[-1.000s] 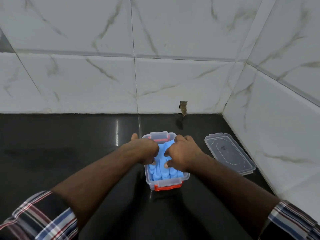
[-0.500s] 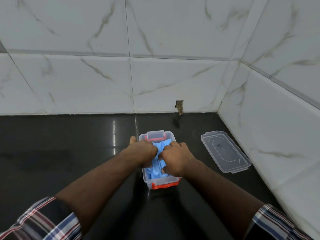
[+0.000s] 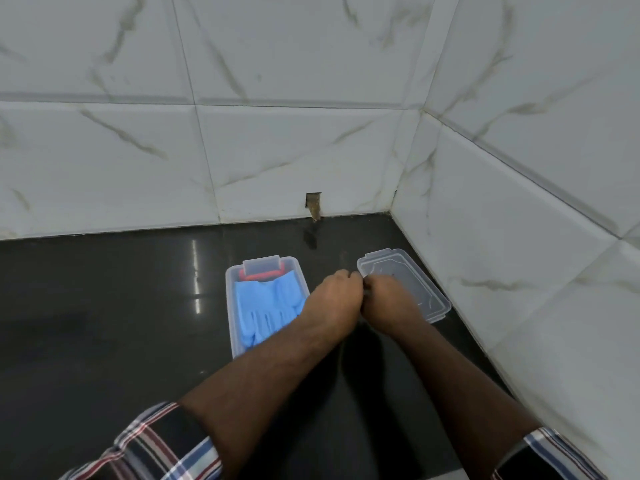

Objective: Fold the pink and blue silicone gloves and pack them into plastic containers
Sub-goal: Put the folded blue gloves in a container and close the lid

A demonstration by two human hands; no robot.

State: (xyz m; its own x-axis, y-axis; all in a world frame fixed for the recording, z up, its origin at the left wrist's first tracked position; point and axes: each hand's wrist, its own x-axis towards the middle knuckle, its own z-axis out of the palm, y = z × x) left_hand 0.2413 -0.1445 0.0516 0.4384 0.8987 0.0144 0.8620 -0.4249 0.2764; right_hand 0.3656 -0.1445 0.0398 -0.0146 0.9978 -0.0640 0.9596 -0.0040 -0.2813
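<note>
Black glossy countertop [image 3: 104, 306]; white marble wall tiles [image 3: 277, 150]; chipped hole [image 3: 313, 204].

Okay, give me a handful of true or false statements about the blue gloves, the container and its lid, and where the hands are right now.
1. The blue gloves lie inside the clear container. True.
2. The lid is snapped onto the container. False: it lies on the dark counter to the container's right.
3. Both hands are pressing on the gloves. False: the left hand and right hand are over at the lid's near left edge.
4. The lid sits close to the right-hand tiled wall. True.
5. A pink glove lies on the counter. False: none is visible.
</note>
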